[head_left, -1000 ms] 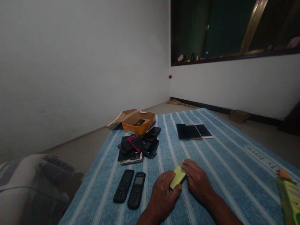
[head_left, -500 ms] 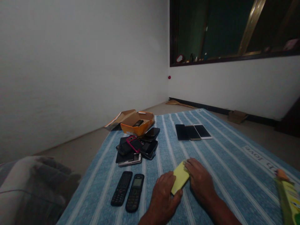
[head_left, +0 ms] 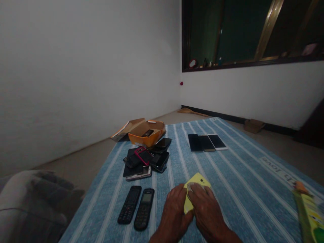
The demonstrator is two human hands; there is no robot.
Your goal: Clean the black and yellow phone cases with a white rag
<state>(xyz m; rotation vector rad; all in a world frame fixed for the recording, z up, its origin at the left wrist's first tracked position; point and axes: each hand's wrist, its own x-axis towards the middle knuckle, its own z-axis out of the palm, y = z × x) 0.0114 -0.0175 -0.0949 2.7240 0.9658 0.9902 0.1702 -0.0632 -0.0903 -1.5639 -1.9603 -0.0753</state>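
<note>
A yellow phone (head_left: 199,177) lies back up on the striped cloth, its small dark camera spot showing at the far end. My left hand (head_left: 174,209) grips its near left edge, fingers closed along the side. Across the phone's back, my right hand (head_left: 207,206) presses a small pale cloth (head_left: 194,185), mostly hidden under its bent fingers. To the left of my hands, two black keypad phones (head_left: 130,204) (head_left: 144,209) lie side by side, apart from both hands.
Beyond the keypad phones is a pile of phones (head_left: 143,155), with an open orange box (head_left: 141,139) behind it. Three flat smartphones (head_left: 195,143) lie in a row farther right. A yellow-green packet (head_left: 307,211) is at the right edge. Grey fabric (head_left: 32,202) bunches at the left.
My right hand has slid from the phone's far end toward me and left, along its back with the pale cloth. The camera spot is now uncovered. My left hand stays at the edge.
</note>
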